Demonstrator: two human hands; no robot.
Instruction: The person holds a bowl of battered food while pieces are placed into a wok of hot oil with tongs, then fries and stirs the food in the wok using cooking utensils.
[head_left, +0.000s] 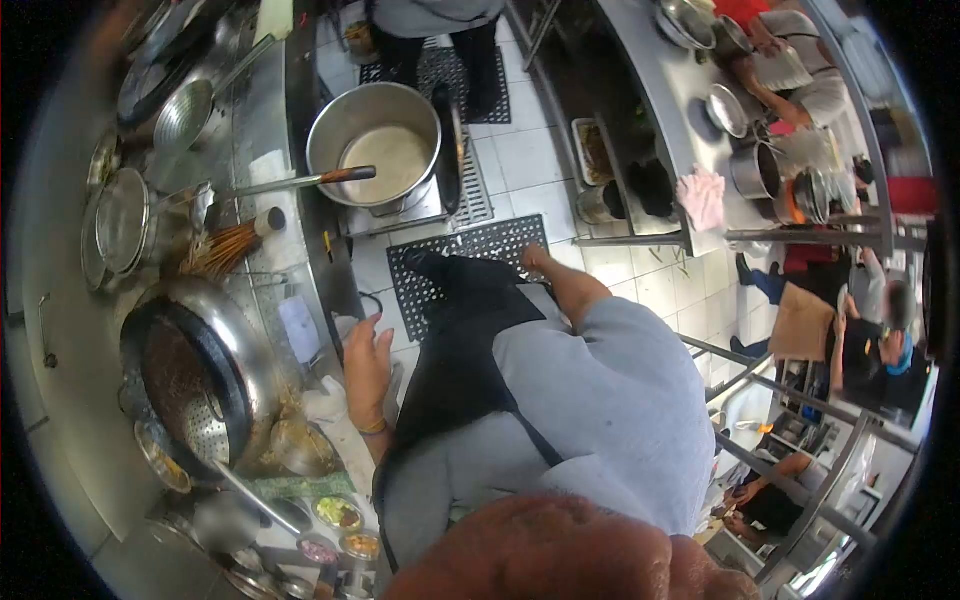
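My left hand is beside the front edge of the stove counter, its fingers apart and nothing visible in it. A crumpled white cloth lies on the counter close to it. My right hand hangs low over a black perforated floor mat. Its fingers are too small to make out. Left of my left hand, a big wok sits on the stove with a perforated skimmer resting in it. Ahead on the floor side stands a large pot of pale liquid, and a long wooden-handled utensil reaches across its rim.
Strainers and a bundle of thin sticks lie along the stove. Small bowls of chopped food stand at the lower left. On the right, a steel table holds bowls, pots and a pink cloth. Other people work nearby.
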